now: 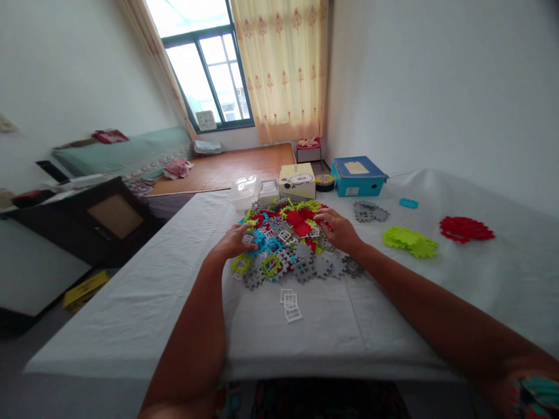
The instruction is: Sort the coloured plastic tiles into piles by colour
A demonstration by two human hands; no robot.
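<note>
A heap of interlocking plastic building panels (283,244) in grey, red, blue, lime green and white lies on the white-covered table. My left hand (234,240) rests at the heap's left side, thumb and fingers apart, close to blue panels (266,243). At the right side is my right hand (339,230), its fingers spread and slightly bent beside a red panel (299,222). No panel shows lifted in either hand. A few white window-shaped pieces (290,306) lie on the cloth in front of the heap.
To the right lie a lime green stack (410,242), a red stack (466,229), grey panels (370,212) and one blue piece (409,203). Behind the heap stand a clear plastic container (244,191), a yellow-and-white box (297,181), a round tin (325,183) and a lidded blue box (358,177).
</note>
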